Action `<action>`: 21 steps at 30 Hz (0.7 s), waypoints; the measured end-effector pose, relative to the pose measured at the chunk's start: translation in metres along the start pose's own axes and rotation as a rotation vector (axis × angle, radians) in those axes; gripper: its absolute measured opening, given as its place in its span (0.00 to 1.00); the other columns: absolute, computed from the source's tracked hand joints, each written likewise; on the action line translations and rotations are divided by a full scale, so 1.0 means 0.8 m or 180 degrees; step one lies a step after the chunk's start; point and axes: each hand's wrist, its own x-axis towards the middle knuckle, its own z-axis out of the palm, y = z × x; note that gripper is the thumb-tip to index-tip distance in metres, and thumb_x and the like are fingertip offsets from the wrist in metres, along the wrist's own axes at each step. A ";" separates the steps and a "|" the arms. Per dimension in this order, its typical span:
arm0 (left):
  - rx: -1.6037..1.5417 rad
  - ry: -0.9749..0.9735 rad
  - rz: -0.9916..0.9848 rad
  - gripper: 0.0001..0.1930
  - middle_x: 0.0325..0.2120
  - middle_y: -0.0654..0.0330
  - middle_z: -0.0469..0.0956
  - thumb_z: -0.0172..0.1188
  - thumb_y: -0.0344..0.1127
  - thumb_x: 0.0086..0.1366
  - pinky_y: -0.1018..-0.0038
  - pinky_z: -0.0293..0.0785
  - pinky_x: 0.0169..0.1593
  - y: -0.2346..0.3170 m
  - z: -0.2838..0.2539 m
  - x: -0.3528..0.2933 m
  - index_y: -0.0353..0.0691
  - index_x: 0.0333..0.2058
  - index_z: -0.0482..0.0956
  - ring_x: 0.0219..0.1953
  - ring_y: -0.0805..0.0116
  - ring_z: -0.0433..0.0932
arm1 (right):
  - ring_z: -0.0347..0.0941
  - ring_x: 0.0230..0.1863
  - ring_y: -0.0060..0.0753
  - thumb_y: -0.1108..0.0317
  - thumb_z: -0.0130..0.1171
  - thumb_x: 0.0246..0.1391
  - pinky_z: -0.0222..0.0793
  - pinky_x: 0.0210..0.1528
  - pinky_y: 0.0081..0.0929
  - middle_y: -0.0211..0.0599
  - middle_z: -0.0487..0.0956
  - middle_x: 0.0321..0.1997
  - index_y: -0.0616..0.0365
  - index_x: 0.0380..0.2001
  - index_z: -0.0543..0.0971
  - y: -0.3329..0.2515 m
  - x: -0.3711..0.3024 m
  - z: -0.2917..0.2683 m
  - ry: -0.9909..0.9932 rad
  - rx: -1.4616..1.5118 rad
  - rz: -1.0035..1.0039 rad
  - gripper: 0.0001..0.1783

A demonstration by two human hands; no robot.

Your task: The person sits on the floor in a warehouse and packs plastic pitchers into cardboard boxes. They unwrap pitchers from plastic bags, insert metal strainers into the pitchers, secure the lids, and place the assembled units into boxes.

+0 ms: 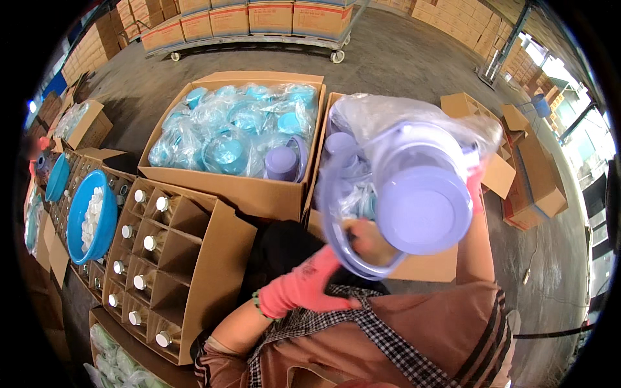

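Centrally, the right hand (477,189) grips a lilac container (424,210) above a carton (435,266). Nearer left, the left hand (317,278) meets its handle (330,216), grip indeterminable.

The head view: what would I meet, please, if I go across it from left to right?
Smaller blue basin, larger blue basin holding white pieces, divided carton with white-capped bottles, purple container, brown floor carton.

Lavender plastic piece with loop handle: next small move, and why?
I'd probably settle the left hand on the loop handle: its fingers are near it, blur hides whether they grip, and the right hand is at the lavender plastic piece, opposite side.
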 end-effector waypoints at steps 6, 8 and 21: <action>0.1311 -0.0735 0.0390 0.28 0.47 0.46 0.63 0.58 0.40 0.47 0.60 0.61 0.48 -0.093 -0.013 0.094 0.40 0.48 0.65 0.46 0.47 0.64 | 0.66 0.43 0.40 0.60 0.51 0.44 0.61 0.47 0.34 0.43 0.70 0.41 0.62 0.42 0.67 0.064 -0.008 0.021 -0.1122 -0.0092 0.0156 0.22; 0.2147 0.0039 -0.0057 0.25 0.44 0.49 0.66 0.59 0.38 0.46 0.60 0.60 0.50 -0.167 -0.015 0.101 0.37 0.44 0.67 0.47 0.49 0.64 | 0.66 0.43 0.39 0.60 0.51 0.44 0.61 0.46 0.34 0.43 0.70 0.41 0.62 0.42 0.68 0.068 -0.010 0.020 -0.1258 -0.0019 0.0095 0.22; 0.4141 -0.2873 -0.1782 0.24 0.53 0.60 0.60 0.41 0.43 0.53 0.47 0.39 0.57 -0.360 0.045 0.221 0.40 0.49 0.67 0.58 0.44 0.46 | 0.67 0.42 0.35 0.61 0.50 0.45 0.62 0.45 0.31 0.41 0.71 0.40 0.61 0.41 0.69 0.032 -0.035 -0.039 -0.2156 0.0284 -0.0980 0.20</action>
